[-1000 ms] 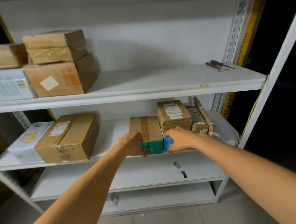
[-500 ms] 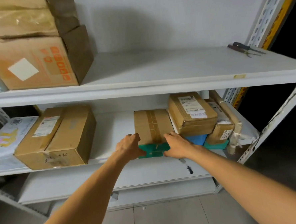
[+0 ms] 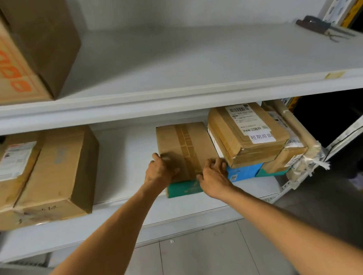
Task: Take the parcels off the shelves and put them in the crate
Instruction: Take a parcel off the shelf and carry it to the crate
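Gripping stage: left hand (image 3: 161, 170) and right hand (image 3: 215, 177) hold the box (image 3: 185, 143), fingers curled over its front corners. It sits on a green box (image 3: 183, 189), middle shelf (image 3: 124, 162). Next, likely: lift clear, carry to crate (unseen).

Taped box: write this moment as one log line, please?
left hand: grips taped cardboard box | right hand: grips it too | underneath: green box

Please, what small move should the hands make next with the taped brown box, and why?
Probably pull the taped brown box toward the body, off the green box: the left hand and the right hand grip its near corners, and it lies on that box.
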